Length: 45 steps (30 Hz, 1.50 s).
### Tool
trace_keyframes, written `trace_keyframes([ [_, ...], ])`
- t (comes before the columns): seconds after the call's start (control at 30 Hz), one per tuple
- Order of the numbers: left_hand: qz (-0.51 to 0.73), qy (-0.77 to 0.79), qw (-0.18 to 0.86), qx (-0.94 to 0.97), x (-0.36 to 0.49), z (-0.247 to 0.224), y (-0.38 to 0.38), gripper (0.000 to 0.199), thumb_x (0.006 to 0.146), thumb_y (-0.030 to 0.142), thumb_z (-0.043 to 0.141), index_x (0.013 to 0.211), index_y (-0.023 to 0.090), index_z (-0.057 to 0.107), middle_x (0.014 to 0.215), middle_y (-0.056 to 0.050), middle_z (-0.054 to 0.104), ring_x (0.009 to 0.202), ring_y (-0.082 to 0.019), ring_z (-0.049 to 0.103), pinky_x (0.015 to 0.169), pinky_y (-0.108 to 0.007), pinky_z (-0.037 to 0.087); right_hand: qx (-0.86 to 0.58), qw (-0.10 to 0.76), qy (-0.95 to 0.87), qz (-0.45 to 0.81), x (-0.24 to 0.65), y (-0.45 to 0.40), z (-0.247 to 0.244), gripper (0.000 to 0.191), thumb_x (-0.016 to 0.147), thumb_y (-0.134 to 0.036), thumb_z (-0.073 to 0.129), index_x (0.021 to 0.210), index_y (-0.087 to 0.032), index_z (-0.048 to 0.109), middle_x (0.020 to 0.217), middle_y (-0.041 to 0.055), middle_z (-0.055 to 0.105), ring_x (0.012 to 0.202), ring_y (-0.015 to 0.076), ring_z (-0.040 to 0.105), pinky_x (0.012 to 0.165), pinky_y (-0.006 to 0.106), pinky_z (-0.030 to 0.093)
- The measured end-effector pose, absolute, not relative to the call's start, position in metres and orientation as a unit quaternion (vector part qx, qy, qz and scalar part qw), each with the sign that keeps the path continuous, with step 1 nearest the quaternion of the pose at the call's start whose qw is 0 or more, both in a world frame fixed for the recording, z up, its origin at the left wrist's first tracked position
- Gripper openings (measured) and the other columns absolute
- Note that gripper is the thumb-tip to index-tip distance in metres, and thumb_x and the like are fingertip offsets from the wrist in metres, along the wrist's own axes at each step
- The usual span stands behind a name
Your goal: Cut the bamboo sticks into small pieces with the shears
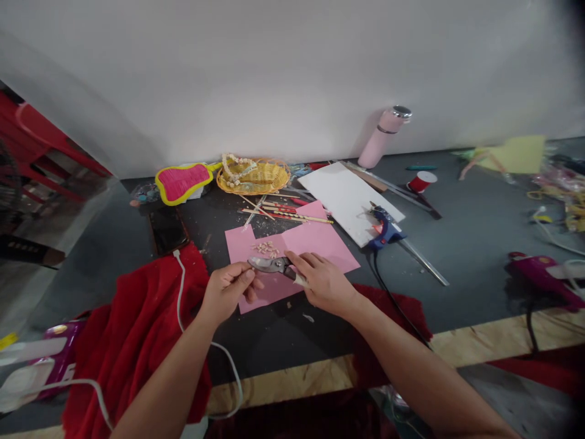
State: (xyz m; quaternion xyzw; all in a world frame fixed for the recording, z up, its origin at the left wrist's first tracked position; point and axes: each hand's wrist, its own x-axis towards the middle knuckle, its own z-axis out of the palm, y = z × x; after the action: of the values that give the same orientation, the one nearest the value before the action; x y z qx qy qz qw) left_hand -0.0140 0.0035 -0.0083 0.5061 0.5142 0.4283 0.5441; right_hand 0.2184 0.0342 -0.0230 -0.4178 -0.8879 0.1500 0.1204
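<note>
My right hand [322, 279] is wrapped round the handles of a pair of pruning shears [273, 264], whose blades point left. At the blade tips my left hand [233, 289] pinches something too small to make out, with thumb and forefinger pressed together. Both hands hover over sheets of pink paper [320, 241] on the dark table. Just behind the blades, a little heap of pale cut bits [265, 247] lies on the paper. Farther back are several thin wooden sticks [292, 213], some with red wrapping.
A wicker basket [269, 177] with a beaded string stands by the wall, near a pink-and-yellow paddle shape [183, 183]. A blue glue gun [386, 230] lies on white board [338, 195]. Also here are a pink bottle [381, 137], red cloth [146, 323], a phone [168, 230] and a white cable [181, 286].
</note>
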Motion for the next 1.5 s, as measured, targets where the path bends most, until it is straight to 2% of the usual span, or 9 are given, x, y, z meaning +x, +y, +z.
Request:
trace_keyframes([
  [0.3, 0.442, 0.511, 0.543, 0.5, -0.013, -0.005, 0.001, 0.026, 0.08, 0.038, 0.062, 0.076, 0.012, 0.064, 0.063, -0.005, 0.068, 0.042, -0.01, 0.056, 0.042, -0.02, 0.046, -0.44, 0.091, -0.88, 0.153, 0.219, 0.028, -0.015, 0.061, 0.082, -0.011, 0.046, 0.14, -0.023, 0.03, 0.1, 0.0078, 0.058, 0.085, 0.0199, 0.056, 0.077, 0.032, 0.046],
  [0.47, 0.443, 0.484, 0.583, 0.48, -0.016, -0.01, 0.003, 0.029, 0.078, 0.04, 0.065, 0.072, 0.011, 0.063, 0.062, -0.004, 0.067, 0.041, -0.008, 0.055, 0.041, -0.02, 0.046, -0.424, 0.11, -0.89, 0.125, 0.219, 0.034, -0.02, 0.057, 0.084, -0.011, 0.042, 0.139, -0.019, 0.032, 0.11, 0.011, 0.057, 0.097, 0.0228, 0.053, 0.086, 0.037, 0.044],
  [0.6, 0.419, 0.45, 0.66, 0.432, -0.02, -0.015, 0.004, 0.032, 0.075, 0.044, 0.068, 0.073, 0.012, 0.063, 0.054, -0.002, 0.065, 0.033, -0.007, 0.051, 0.034, -0.017, 0.042, -0.392, 0.121, -0.902, 0.136, 0.221, 0.039, -0.023, 0.065, 0.078, -0.008, 0.045, 0.141, -0.016, 0.029, 0.117, 0.0123, 0.054, 0.105, 0.0244, 0.049, 0.091, 0.039, 0.042],
  [0.73, 0.386, 0.427, 0.714, 0.398, -0.021, -0.011, 0.004, 0.035, 0.069, 0.044, 0.073, 0.074, 0.01, 0.064, 0.049, -0.002, 0.063, 0.03, -0.007, 0.05, 0.03, -0.015, 0.04, -0.379, 0.127, -0.905, 0.147, 0.223, 0.039, -0.023, 0.069, 0.077, -0.007, 0.044, 0.142, -0.018, 0.027, 0.117, 0.0117, 0.054, 0.105, 0.0243, 0.049, 0.091, 0.04, 0.042],
  [1.0, 0.388, 0.428, 0.725, 0.374, -0.018, -0.007, 0.004, 0.036, 0.067, 0.043, 0.075, 0.072, 0.01, 0.063, 0.045, -0.001, 0.061, 0.027, -0.006, 0.046, 0.027, -0.014, 0.036, -0.375, 0.127, -0.903, 0.165, 0.223, 0.038, -0.025, 0.067, 0.078, -0.007, 0.045, 0.142, -0.018, 0.028, 0.111, 0.011, 0.056, 0.098, 0.0224, 0.052, 0.087, 0.037, 0.044],
  [1.13, 0.406, 0.449, 0.697, 0.384, -0.016, -0.009, 0.005, 0.035, 0.071, 0.045, 0.071, 0.075, 0.01, 0.063, 0.049, 0.0, 0.062, 0.029, -0.005, 0.045, 0.029, -0.015, 0.036, -0.409, 0.097, -0.895, 0.148, 0.223, 0.035, -0.022, 0.062, 0.082, -0.01, 0.046, 0.141, -0.021, 0.03, 0.104, 0.0094, 0.058, 0.09, 0.0205, 0.055, 0.081, 0.033, 0.045],
  [1.27, 0.433, 0.492, 0.596, 0.464, -0.013, -0.014, 0.006, 0.03, 0.081, 0.041, 0.061, 0.077, 0.012, 0.062, 0.061, -0.002, 0.065, 0.04, -0.006, 0.052, 0.04, -0.017, 0.042, -0.451, 0.085, -0.879, 0.129, 0.22, 0.034, -0.023, 0.059, 0.084, -0.014, 0.048, 0.14, -0.023, 0.031, 0.104, 0.0091, 0.058, 0.088, 0.0204, 0.056, 0.077, 0.032, 0.045],
  [1.4, 0.431, 0.54, 0.463, 0.555, -0.009, -0.018, 0.005, 0.022, 0.085, 0.034, 0.055, 0.083, 0.014, 0.063, 0.068, -0.002, 0.066, 0.05, -0.009, 0.057, 0.052, -0.02, 0.047, -0.45, 0.107, -0.879, 0.115, 0.219, 0.038, -0.027, 0.054, 0.087, -0.019, 0.047, 0.139, -0.021, 0.033, 0.11, 0.0107, 0.057, 0.097, 0.0225, 0.053, 0.084, 0.035, 0.043],
  [1.5, 0.412, 0.553, 0.425, 0.587, -0.008, -0.019, 0.003, 0.021, 0.087, 0.031, 0.051, 0.082, 0.015, 0.064, 0.065, -0.001, 0.065, 0.05, -0.009, 0.057, 0.053, -0.02, 0.047, -0.437, 0.119, -0.885, 0.107, 0.22, 0.04, -0.027, 0.053, 0.088, -0.018, 0.045, 0.139, -0.019, 0.033, 0.112, 0.0117, 0.057, 0.1, 0.023, 0.052, 0.087, 0.037, 0.043],
])
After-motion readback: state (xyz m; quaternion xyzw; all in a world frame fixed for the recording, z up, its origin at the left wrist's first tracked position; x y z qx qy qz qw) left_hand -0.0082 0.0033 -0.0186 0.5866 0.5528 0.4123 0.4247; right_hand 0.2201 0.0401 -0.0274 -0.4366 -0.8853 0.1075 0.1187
